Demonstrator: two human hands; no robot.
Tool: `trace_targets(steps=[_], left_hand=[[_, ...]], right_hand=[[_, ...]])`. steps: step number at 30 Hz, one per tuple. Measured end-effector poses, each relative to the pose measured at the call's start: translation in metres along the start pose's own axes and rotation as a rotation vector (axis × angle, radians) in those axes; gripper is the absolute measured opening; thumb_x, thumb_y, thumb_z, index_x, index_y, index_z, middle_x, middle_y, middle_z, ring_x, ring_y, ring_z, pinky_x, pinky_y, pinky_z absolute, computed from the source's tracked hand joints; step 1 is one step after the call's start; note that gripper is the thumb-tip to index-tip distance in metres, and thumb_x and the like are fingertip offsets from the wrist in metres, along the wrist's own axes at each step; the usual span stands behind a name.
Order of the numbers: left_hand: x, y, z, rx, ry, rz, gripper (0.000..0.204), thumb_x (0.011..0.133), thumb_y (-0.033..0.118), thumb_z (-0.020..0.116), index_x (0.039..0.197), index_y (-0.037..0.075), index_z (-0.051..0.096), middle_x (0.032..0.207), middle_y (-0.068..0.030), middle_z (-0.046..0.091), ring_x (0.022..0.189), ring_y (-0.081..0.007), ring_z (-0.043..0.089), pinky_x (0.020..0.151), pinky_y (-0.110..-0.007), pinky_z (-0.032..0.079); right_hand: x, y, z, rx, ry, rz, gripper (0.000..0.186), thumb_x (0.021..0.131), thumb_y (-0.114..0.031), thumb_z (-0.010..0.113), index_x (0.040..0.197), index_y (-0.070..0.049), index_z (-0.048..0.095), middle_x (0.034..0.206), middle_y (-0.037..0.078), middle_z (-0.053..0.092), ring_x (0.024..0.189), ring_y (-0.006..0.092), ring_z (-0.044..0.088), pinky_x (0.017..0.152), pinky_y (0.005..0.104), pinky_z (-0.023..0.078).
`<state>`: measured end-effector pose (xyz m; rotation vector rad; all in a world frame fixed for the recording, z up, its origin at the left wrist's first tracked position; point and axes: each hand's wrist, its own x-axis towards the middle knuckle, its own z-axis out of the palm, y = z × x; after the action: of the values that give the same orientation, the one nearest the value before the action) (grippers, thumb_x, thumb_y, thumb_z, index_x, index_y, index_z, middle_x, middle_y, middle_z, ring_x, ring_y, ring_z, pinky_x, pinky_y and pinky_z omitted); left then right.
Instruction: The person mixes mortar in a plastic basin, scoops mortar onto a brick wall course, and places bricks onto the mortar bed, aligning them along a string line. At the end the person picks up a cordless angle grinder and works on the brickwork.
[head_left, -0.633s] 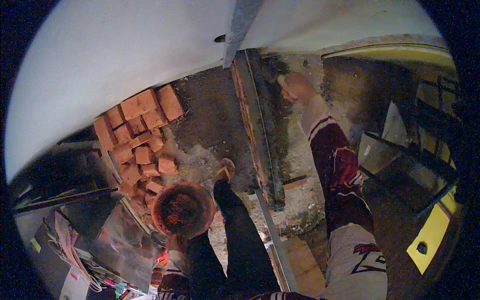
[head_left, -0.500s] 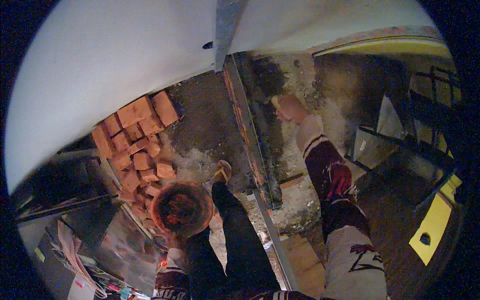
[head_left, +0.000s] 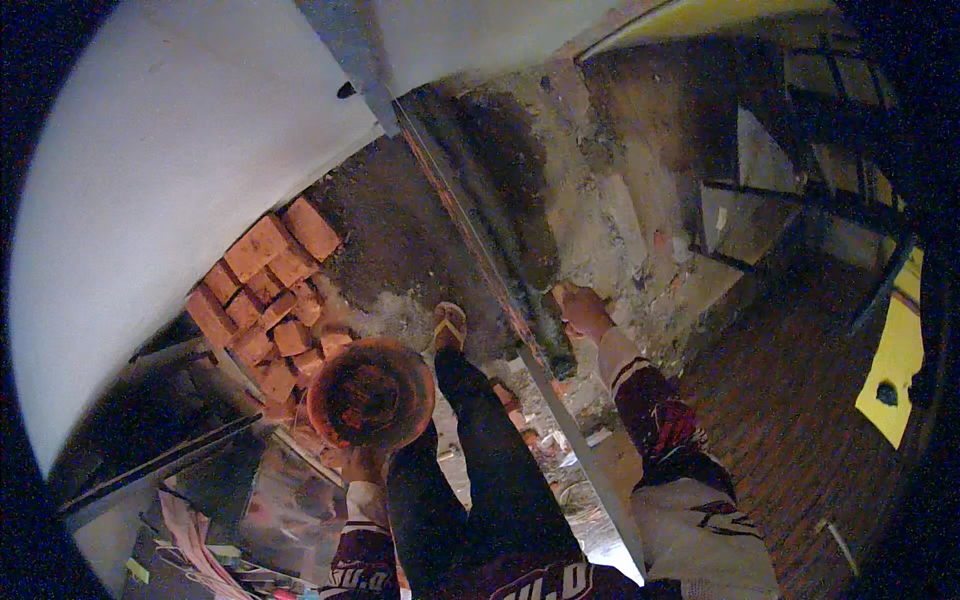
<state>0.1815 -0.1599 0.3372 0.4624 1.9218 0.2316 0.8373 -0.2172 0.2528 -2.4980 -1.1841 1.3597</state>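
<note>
My left hand is closed on the near rim of a round orange basin, holding it above my legs. Dark reddish stuff shows inside the basin, too dim to make out. My right arm stretches forward, and my right hand is closed round a small pale yellowish thing whose kind I cannot make out. That hand is at the right side of a narrow upright partition, close to a dark, damp-looking band along its base. Whether it touches the surface cannot be told.
Orange bricks, some broken, are piled at the left against a white wall. My sandalled foot stands left of the partition. Dark metal frames and a yellow panel stand at the right. Papers and clutter lie lower left.
My right hand has come nearer to me along the partition, its arm now more bent. The view has shifted; the basin stays in my left hand.
</note>
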Motion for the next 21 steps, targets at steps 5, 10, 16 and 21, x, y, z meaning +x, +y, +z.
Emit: trace_targets(steps=[5, 10, 16, 21], left_hand=[[0.015, 0.004, -0.018, 0.06, -0.035, 0.039, 0.031, 0.091, 0.037, 0.068, 0.11, 0.013, 0.065, 0.107, -0.0057, 0.067, 0.093, -0.027, 0.065, 0.081, -0.043, 0.057], [0.03, 0.002, -0.042, 0.116, -0.061, 0.066, 0.033, 0.09, 0.038, 0.067, 0.113, 0.014, 0.066, 0.111, -0.0059, 0.068, 0.098, -0.0279, 0.065, 0.084, -0.043, 0.057], [0.062, 0.0, -0.068, 0.17, -0.102, 0.091, 0.036, 0.09, 0.04, 0.067, 0.117, 0.015, 0.066, 0.117, -0.006, 0.069, 0.104, -0.029, 0.066, 0.088, -0.043, 0.056], [0.1, -0.001, -0.091, 0.111, -0.157, 0.059, 0.039, 0.089, 0.041, 0.066, 0.12, 0.016, 0.067, 0.121, -0.0062, 0.07, 0.108, -0.0299, 0.066, 0.091, -0.043, 0.056]], right_hand=[[-0.081, 0.071, 0.029, 0.842, -0.349, 0.265, 0.03, 0.102, -0.033, 0.054, 0.083, -0.01, 0.058, 0.058, 0.004, 0.054, 0.038, 0.0196, 0.045, 0.033, 0.0379, 0.032], [-0.168, 0.092, 0.043, 0.411, -0.216, 0.612, 0.024, 0.098, -0.029, 0.058, 0.097, -0.009, 0.07, 0.071, 0.012, 0.063, 0.056, 0.0286, 0.061, 0.051, 0.0435, 0.049], [-0.168, 0.019, 0.018, 0.098, 0.167, 0.322, 0.031, 0.099, -0.026, 0.059, 0.119, -0.004, 0.067, 0.103, 0.019, 0.07, 0.092, 0.0398, 0.068, 0.082, 0.0513, 0.056], [-0.172, -0.125, 0.008, 0.333, 0.859, 0.168, 0.029, 0.104, -0.027, 0.057, 0.123, -0.006, 0.064, 0.105, 0.016, 0.069, 0.092, 0.0371, 0.067, 0.079, 0.0492, 0.055]])
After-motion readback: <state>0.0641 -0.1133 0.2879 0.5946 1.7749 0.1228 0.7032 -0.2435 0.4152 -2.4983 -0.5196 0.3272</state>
